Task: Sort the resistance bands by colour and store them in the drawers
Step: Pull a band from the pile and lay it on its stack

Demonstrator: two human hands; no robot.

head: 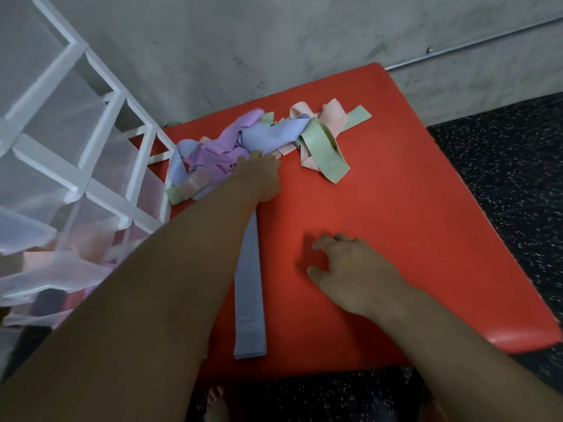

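A tangled pile of resistance bands point(262, 138) in purple, blue, green and pink lies at the far side of a red padded bench point(411, 208). My left hand point(259, 175) reaches into the pile's near edge, its fingers hidden among the purple and blue bands. A flat blue band point(249, 300) lies stretched out on the bench toward me, its far end under my left wrist. My right hand point(350, 269) hovers just above the red surface with loosely curled fingers and holds nothing.
A white drawer unit point(76, 153) with translucent drawers stands at the left; lower drawers are pulled out and hold pink and purple bands. A grey wall is behind the bench. Dark speckled floor lies to the right and in front.
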